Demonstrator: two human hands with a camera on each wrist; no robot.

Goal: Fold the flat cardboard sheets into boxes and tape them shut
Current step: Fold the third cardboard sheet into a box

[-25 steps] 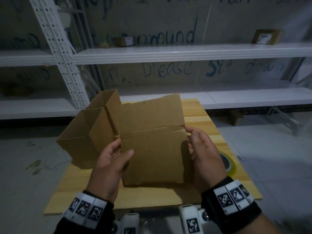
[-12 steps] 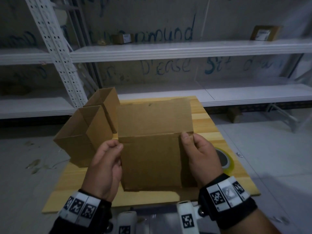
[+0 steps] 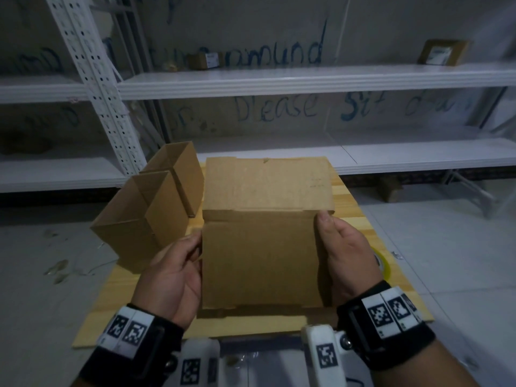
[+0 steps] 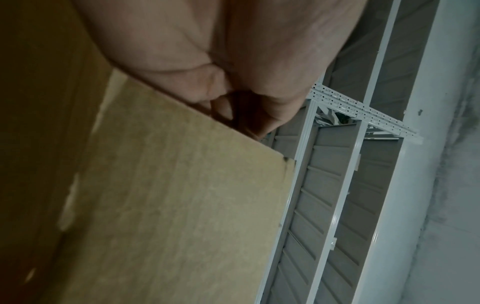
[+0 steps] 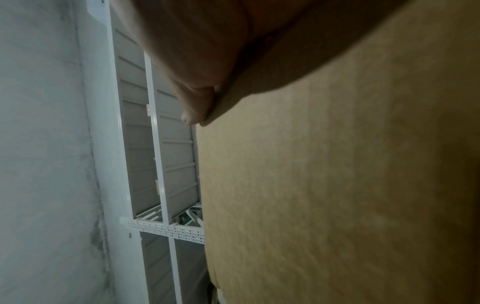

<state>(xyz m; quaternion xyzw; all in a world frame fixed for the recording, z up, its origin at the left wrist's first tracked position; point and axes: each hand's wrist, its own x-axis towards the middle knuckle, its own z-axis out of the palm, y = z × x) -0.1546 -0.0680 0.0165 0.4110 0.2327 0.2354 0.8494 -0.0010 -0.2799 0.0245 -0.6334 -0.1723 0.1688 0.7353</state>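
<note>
I hold a flattened brown cardboard sheet (image 3: pixel 259 261) upright over the wooden table (image 3: pixel 354 208), with its top flap (image 3: pixel 268 185) standing up past a crease. My left hand (image 3: pixel 184 255) grips the sheet's left edge, its fingers hidden behind the sheet. My right hand (image 3: pixel 335 238) grips the right edge, thumb on the front near the crease. The left wrist view shows the left hand (image 4: pixel 207 51) against the cardboard (image 4: pixel 168 195). In the right wrist view the right hand (image 5: pixel 194 51) lies along the cardboard (image 5: pixel 337 185). A yellow-rimmed tape roll (image 3: pixel 384 263) lies on the table under my right hand.
Two folded boxes with open tops, one nearer (image 3: pixel 131 219) and one farther (image 3: pixel 178 169), stand on the table's left side. White metal shelving (image 3: pixel 279 79) runs behind the table, with small boxes on its upper shelf. Grey floor surrounds the table.
My left thumb slid off the sheet's face to its left edge, and my right hand shifted along the right edge up to the crease. The sheet now faces me squarely.
</note>
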